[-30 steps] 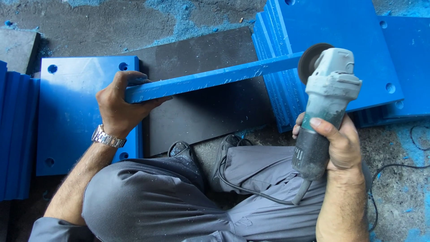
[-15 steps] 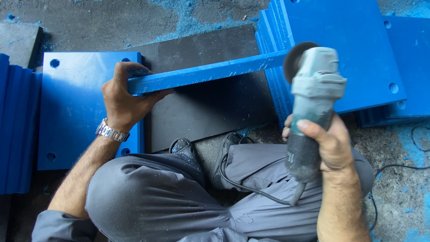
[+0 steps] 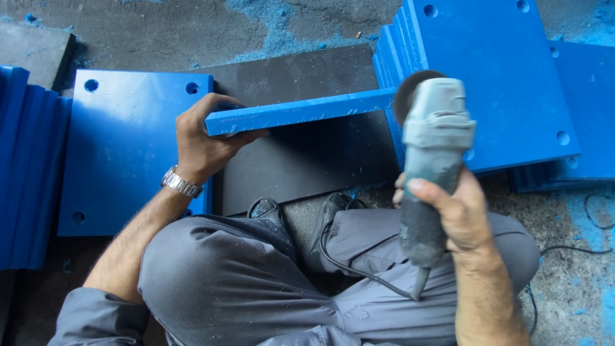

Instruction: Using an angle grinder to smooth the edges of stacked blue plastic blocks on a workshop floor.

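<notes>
My left hand (image 3: pixel 205 144) grips the left end of a blue plastic plate (image 3: pixel 301 111) that stands on its edge over a dark board (image 3: pixel 301 160). My right hand (image 3: pixel 458 214) holds a grey angle grinder (image 3: pixel 430 160) by its body. The grinder's dark disc (image 3: pixel 407 96) sits at the right end of the upright plate, touching or very near its top edge. I am squatting, with my grey trouser knees below both hands.
A flat blue plate with corner holes (image 3: pixel 131 150) lies at the left, beside a stack of blue plates (image 3: pixel 25 166). A taller stack of blue plates (image 3: pixel 493 77) lies at the right. The grinder's black cord (image 3: pixel 359 269) runs across my lap. Blue dust covers the concrete floor (image 3: pixel 160 25).
The grinder has moved left along the plate's right end, and my right hand with it. My left hand keeps its grip on the plate.
</notes>
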